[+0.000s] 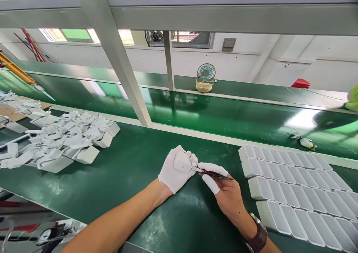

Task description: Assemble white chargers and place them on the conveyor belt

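Observation:
In the head view, my left hand (pixel 171 172), in a white glove, is closed around a small white plastic part (pixel 183 162) in its palm. Dark tweezers (pixel 214 174) are gripped between the thumb and fingers of my right hand (pixel 228 193), which wears white finger cots. The tips of the tweezers reach the near side of the white part, by my left fingertips. Whether they pinch anything there is too small to tell. Both hands are just above the green tabletop (pixel 134 159).
To the left lies a heap of white plastic parts (pixel 69 133). Rows of white cases (pixel 291 193) stand at the right. Behind runs a green belt (pixel 237 113) with a small fan (pixel 206 74) beyond it. A slanted metal post (pixel 114 55) rises from the table's back edge.

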`<control>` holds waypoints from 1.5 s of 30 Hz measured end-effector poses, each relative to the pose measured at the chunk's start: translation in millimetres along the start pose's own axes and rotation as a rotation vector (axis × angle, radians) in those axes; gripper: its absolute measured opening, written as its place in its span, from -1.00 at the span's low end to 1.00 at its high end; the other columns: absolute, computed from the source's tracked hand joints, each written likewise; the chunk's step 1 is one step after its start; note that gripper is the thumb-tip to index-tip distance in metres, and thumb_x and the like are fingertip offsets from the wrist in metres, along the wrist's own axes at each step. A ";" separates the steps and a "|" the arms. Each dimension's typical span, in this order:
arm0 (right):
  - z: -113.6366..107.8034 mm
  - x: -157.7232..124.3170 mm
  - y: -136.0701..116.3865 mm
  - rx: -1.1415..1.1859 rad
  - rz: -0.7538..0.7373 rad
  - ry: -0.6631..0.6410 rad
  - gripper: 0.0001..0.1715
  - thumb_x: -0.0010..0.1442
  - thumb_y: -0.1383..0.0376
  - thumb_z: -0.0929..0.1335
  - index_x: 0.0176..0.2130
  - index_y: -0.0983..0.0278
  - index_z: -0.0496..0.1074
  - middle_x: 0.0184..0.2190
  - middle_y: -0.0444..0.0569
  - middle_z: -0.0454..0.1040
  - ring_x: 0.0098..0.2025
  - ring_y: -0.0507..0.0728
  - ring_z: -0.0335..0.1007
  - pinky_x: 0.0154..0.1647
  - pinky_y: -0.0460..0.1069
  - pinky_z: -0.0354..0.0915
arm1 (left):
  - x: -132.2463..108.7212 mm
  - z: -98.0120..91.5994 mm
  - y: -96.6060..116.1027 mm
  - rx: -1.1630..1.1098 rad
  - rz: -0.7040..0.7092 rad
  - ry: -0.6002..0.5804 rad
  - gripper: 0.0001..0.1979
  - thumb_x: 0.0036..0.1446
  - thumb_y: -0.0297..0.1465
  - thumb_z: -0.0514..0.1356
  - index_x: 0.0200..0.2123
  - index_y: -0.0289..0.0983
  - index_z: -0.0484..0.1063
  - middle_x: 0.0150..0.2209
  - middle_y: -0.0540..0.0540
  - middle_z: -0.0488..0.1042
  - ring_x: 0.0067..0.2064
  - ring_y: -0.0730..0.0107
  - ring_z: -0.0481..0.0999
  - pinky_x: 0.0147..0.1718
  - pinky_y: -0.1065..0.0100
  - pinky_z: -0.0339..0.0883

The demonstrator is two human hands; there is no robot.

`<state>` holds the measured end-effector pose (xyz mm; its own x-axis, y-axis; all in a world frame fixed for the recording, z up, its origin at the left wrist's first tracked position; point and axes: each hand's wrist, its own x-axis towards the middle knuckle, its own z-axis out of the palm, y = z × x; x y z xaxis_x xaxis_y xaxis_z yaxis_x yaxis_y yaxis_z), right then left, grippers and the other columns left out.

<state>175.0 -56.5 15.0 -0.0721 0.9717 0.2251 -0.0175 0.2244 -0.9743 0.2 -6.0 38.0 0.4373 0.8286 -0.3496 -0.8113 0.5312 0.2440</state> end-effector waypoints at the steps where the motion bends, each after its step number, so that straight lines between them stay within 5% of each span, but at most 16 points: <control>1: -0.6 -0.4 -0.3 -0.006 -0.023 -0.010 -0.78 0.25 0.27 0.45 -0.07 0.13 0.59 -0.06 0.00 0.61 -0.02 0.19 0.58 0.08 0.08 0.51 | 0.3 -0.5 -0.3 -0.016 -0.001 -0.005 -0.73 0.24 -0.30 0.17 -0.49 -0.26 0.29 -0.42 -0.08 0.34 -0.34 0.27 0.45 -0.34 0.26 0.44; 5: -2.3 -2.3 -1.0 -0.081 -0.102 -0.040 -0.80 0.18 0.30 0.50 -0.14 0.11 0.61 -0.14 -0.04 0.63 -0.09 0.17 0.58 -0.05 0.02 0.54 | 2.0 -5.4 1.3 -0.030 -0.055 -0.045 -0.73 0.21 -0.27 0.19 -0.48 -0.26 0.29 -0.42 -0.08 0.33 -0.39 0.30 0.44 -0.47 0.32 0.37; 13: 4.2 -7.4 -6.5 -0.034 0.022 -0.029 -0.86 0.30 0.18 0.40 -0.19 0.18 0.53 -0.34 -0.04 0.59 -0.41 0.09 0.56 -0.32 -0.01 0.55 | 1.0 -9.9 1.8 -0.017 -0.091 -0.048 -0.70 0.25 -0.18 0.16 -0.33 -0.33 0.42 -0.34 -0.15 0.41 -0.38 0.32 0.48 -0.58 0.39 0.30; 23: 7.2 -6.7 -6.6 0.016 0.014 -0.042 -0.76 0.28 0.20 0.43 -0.04 0.16 0.51 -0.14 -0.01 0.61 -0.20 0.15 0.63 -0.05 0.05 0.58 | 3.4 -7.6 -2.1 0.001 -0.135 0.037 -0.70 0.23 -0.17 0.22 -0.35 -0.31 0.42 -0.40 -0.12 0.47 -0.44 0.32 0.50 -0.52 0.36 0.37; 36: 3.3 -5.5 4.4 -0.256 -0.278 -0.050 -0.74 0.30 0.35 0.38 -0.03 0.10 0.53 -0.05 -0.03 0.57 0.01 0.18 0.52 0.12 0.10 0.46 | 3.9 -9.5 -9.9 0.092 -0.121 0.089 -0.72 0.21 -0.19 0.25 -0.33 -0.31 0.41 -0.44 -0.08 0.47 -0.44 0.38 0.48 -0.50 0.40 0.33; 45: 2.9 -4.0 2.5 -0.264 -0.174 -0.080 -0.77 0.33 0.28 0.35 -0.04 0.11 0.54 -0.03 -0.04 0.58 0.02 0.18 0.52 0.13 0.09 0.45 | -0.2 -5.2 -14.2 0.137 -0.110 0.101 -0.70 0.18 -0.16 0.25 -0.33 -0.29 0.37 -0.50 -0.09 0.49 -0.44 0.24 0.54 -0.42 0.30 0.40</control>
<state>172.3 -60.1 11.6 -0.1688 0.9107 0.3771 0.2219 0.4078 -0.8857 9.6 -14.6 30.0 0.4743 0.7457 -0.4680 -0.6972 0.6427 0.3176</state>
